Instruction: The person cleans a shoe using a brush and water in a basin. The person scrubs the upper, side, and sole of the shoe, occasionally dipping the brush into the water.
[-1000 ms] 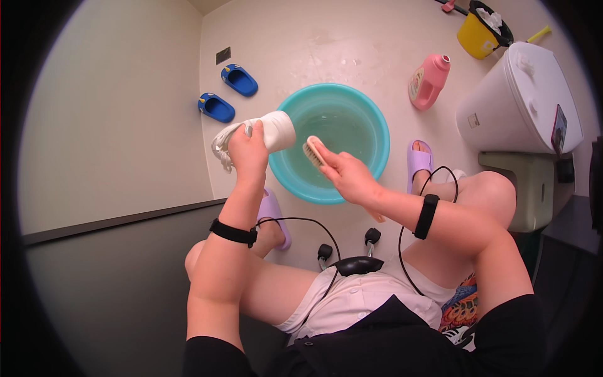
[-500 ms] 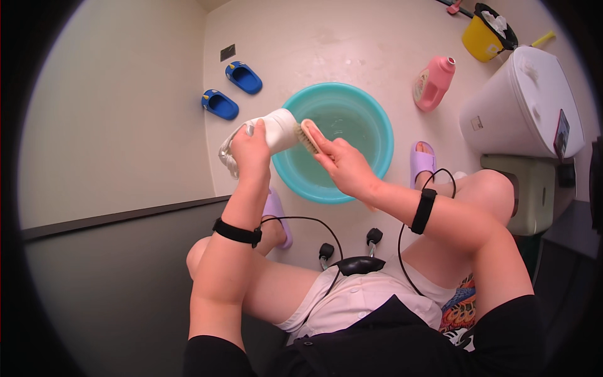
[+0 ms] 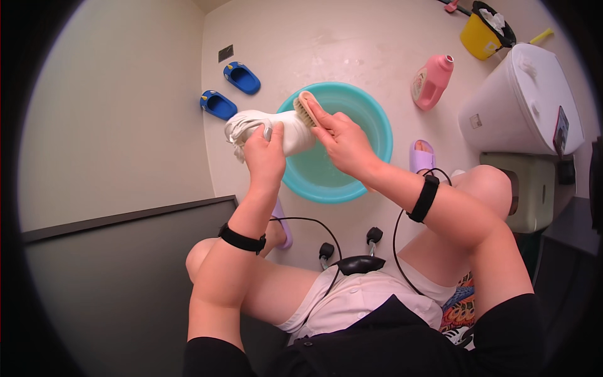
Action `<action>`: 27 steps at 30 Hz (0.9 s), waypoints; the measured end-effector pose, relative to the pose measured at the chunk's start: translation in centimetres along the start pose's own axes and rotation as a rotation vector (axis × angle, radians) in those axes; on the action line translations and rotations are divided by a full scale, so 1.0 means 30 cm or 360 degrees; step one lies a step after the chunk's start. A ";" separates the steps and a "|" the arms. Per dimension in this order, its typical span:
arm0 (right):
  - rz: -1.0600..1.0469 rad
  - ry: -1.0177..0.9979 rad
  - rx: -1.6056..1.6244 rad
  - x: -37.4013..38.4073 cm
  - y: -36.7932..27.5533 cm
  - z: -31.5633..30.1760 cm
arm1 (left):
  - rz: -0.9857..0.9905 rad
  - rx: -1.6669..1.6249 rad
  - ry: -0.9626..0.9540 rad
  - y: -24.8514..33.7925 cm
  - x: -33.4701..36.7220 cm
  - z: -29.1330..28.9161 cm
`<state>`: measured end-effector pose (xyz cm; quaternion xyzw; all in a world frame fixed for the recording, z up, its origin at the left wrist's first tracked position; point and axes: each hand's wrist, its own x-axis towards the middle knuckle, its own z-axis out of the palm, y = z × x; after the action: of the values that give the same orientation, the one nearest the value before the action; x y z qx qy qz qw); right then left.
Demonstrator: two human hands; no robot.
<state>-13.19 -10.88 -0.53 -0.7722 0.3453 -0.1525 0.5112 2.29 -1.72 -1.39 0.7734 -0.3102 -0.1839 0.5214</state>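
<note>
White shoe [image 3: 290, 131] is up over the left rim of the teal basin [image 3: 383, 138], clutched in the left hand [image 3: 265, 154] — right hand [image 3: 345, 143] is gripping a brush [image 3: 306, 100], bristles against the shoe's end. Looks mid-scrub; how much is left, can't tell. Pink bottle [image 3: 433, 81] sits off right.

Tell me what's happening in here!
The person's left hand holds a white shoe-like thing partly over a turquoise basin with water in it. The right hand grips a brush, its bristles seemingly against that white thing. A pink bottle stands on the floor nearby.
</note>
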 end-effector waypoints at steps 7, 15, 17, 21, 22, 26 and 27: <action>0.0207 -0.0235 -0.0207 -0.108 0.098 0.045 | 0.0175 0.0176 0.0222 0.005 0.066 -0.055; 0.0024 0.0067 0.0085 0.019 -0.001 -0.030 | 0.0255 0.0368 -0.0043 0.032 -0.021 -0.030; -0.0014 0.0051 0.0082 0.037 -0.004 -0.035 | 0.0270 0.0440 -0.0111 0.039 -0.054 -0.022; -0.0049 0.0057 -0.0083 0.053 0.014 -0.043 | 0.0408 0.0495 -0.0201 0.056 -0.109 0.005; -0.0034 0.0059 -0.0120 0.052 0.024 -0.048 | 0.0431 0.0535 -0.0235 0.055 -0.116 0.008; 0.0002 -0.0097 -0.0148 0.012 0.008 -0.053 | 0.0506 0.0456 -0.0037 0.032 -0.078 -0.009; 0.0009 -0.0110 -0.0127 -0.007 0.013 -0.047 | 0.0500 0.0487 -0.0017 0.025 -0.069 -0.014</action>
<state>-14.31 -11.79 -0.25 -0.7958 0.3354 -0.1103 0.4920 0.81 -0.24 -0.63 0.7846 -0.4540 -0.0552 0.4186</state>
